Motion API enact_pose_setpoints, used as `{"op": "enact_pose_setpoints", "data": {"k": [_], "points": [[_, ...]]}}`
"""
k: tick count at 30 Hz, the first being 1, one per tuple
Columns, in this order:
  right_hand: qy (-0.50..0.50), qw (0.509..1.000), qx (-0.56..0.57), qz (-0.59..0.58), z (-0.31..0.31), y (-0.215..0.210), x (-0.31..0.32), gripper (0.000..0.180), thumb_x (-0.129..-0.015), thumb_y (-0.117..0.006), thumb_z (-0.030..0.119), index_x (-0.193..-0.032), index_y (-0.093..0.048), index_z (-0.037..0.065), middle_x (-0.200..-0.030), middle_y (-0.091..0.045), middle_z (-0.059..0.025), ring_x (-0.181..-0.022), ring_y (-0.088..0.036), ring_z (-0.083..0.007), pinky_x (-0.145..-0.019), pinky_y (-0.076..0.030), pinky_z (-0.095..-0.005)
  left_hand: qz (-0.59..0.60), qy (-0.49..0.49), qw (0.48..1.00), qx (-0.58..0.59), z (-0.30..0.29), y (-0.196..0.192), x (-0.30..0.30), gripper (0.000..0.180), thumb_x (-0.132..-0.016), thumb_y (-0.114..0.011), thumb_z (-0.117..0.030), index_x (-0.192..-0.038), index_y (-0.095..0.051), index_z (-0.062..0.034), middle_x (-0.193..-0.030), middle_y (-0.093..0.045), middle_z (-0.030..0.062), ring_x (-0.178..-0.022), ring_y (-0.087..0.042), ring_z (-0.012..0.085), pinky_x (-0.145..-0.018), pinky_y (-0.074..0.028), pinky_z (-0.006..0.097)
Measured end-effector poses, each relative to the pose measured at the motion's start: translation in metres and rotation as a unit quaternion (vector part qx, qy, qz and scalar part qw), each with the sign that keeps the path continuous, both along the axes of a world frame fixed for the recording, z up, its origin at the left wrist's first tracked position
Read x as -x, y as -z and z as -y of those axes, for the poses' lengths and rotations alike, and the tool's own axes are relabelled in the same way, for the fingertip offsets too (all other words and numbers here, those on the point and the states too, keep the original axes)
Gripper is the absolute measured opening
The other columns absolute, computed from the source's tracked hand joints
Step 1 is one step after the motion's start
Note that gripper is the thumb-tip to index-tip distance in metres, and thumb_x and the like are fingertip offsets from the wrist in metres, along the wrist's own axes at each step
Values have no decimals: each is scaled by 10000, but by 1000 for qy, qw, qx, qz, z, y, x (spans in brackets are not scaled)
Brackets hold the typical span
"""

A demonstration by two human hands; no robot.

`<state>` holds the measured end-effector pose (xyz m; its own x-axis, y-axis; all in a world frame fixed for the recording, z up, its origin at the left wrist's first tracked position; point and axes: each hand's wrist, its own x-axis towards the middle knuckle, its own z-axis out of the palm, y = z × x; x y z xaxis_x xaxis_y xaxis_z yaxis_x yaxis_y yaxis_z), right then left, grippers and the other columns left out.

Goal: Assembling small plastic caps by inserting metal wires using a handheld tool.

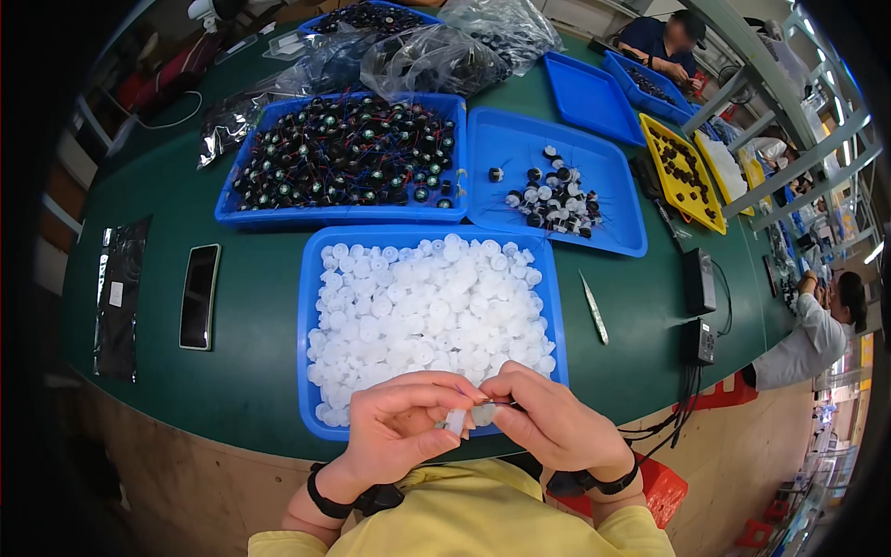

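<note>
One white plastic piece (455,422) is gripped by the left hand (399,422), one translucent piece (484,414) by the right hand (548,420), near one blue tray (327,426) of white parts (418,306).

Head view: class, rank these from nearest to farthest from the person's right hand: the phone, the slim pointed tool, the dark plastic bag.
From the right hand:
1. Slim pointed tool: just ahead, right of the white-parts tray.
2. Phone: left of that tray.
3. Dark plastic bag: farther left, beyond the phone.
</note>
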<state>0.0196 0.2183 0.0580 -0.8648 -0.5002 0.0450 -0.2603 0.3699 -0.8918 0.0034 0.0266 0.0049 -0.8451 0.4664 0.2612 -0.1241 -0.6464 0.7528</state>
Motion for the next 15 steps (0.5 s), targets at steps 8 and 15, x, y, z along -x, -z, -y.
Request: {"op": "enact_pose_setpoints", "data": {"k": [8,15], "points": [[42,999,21,-23,8,0,-1,91,-864,-490,22,-939,-500,-29,-775,-458,-127,-661,-488,-267,-599,-406,-320,-24,1,999,-25,2,-1,2,289,-775,-615,45,-1046,-547,121,-1112,-514,248,-883,-570,248,-752,-496,343],[39,995,15,-93,13,9,-1,129,-826,-521,-13,-953,-509,-28,-779,-474,-121,-673,-524,-268,-591,-431,-331,-15,33,998,-57,3,0,1,299,-753,-597,77,-1043,-542,122,-1110,-512,273,-845,-567,259,-738,-483,360]]}}
